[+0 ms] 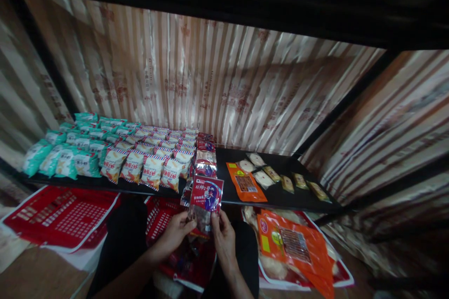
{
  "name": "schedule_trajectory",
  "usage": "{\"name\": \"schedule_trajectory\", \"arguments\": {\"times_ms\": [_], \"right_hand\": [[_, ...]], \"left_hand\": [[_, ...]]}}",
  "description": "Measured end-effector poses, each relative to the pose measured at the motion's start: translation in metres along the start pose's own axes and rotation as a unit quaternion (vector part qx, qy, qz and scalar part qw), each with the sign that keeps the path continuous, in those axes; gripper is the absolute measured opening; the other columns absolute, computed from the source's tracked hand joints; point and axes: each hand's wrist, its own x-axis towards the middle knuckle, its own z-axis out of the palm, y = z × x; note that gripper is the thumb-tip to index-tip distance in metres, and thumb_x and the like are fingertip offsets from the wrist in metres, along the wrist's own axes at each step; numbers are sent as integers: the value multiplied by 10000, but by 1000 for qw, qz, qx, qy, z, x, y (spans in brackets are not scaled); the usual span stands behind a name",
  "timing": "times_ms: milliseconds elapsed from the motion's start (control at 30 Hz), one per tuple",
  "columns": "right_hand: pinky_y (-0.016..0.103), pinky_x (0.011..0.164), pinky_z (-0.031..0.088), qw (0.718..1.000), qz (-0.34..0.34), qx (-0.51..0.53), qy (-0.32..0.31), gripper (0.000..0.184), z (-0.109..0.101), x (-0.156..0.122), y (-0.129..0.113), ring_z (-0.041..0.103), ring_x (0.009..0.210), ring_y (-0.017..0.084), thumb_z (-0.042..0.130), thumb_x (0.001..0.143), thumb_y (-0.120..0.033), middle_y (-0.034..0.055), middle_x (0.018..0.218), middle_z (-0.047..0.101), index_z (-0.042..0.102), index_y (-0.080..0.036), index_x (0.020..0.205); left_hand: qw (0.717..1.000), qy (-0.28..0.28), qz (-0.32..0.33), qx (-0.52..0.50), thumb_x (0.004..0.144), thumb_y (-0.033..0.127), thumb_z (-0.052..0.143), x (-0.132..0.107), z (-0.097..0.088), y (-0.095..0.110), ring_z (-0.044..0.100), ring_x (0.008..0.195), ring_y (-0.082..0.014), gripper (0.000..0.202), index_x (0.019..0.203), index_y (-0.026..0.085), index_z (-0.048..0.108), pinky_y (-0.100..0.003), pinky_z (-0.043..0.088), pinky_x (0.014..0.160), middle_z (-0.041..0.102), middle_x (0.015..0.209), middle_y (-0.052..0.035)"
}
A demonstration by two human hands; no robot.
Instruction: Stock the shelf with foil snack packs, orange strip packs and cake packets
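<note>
Both hands hold a dark red and purple snack packet (206, 194) upright by its lower part, at the front edge of the black shelf (224, 168). My left hand (177, 231) is closed on the lower left edge. My right hand (224, 236) pinches the lower right edge, thumb in front. Behind the held packet runs a column of similar red packets (206, 155). To its left stand rows of white shrimp snack bags (151, 170). Beneath my hands, a red basket (163, 208) between my knees contains more packets, dim and hard to make out.
Teal snack bags (86, 163) fill the shelf's left end. An orange packet (245, 182) and several small wrapped cakes (273, 174) lie on its right part. Below are a red basket (66, 217) at left and another with orange packets (294, 238) at right. Black frame bars (351, 98) enclose the shelf.
</note>
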Motion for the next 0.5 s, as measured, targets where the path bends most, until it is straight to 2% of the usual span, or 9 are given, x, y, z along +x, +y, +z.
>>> {"name": "schedule_trajectory", "arguments": {"times_ms": [133,300,400,500], "right_hand": [[278,727,506,1000,11,21,-3,482,-2,4,2,634,835,200,518,774,-484,79,962,679,564,-153,1121],[289,747,503,998,9,-22,55,654,-3,14,6,630,916,217,567,741,-469,96,1076,652,420,-161,1298],[306,803,485,995,-1,-48,84,685,-6,23,5,601,995,228,541,753,-501,109,1155,613,382,-163,1328],[310,770,488,993,-39,-53,98,705,-11,35,4,619,934,225,506,775,-519,119,1116,629,343,-149,1351]], "left_hand": [[1000,22,3,1,652,351,666,8,7,8,614,743,-200,209,767,178,639,-272,464,699,677,752,-15],[998,54,19,21,659,288,643,22,17,18,604,719,-194,125,667,173,596,-261,456,672,660,700,-13],[997,57,37,27,664,263,635,37,22,16,604,729,-193,119,713,160,602,-259,453,669,659,717,-23],[997,58,40,15,650,246,654,51,28,11,607,784,-202,192,822,168,618,-262,456,700,669,781,-34]]}}
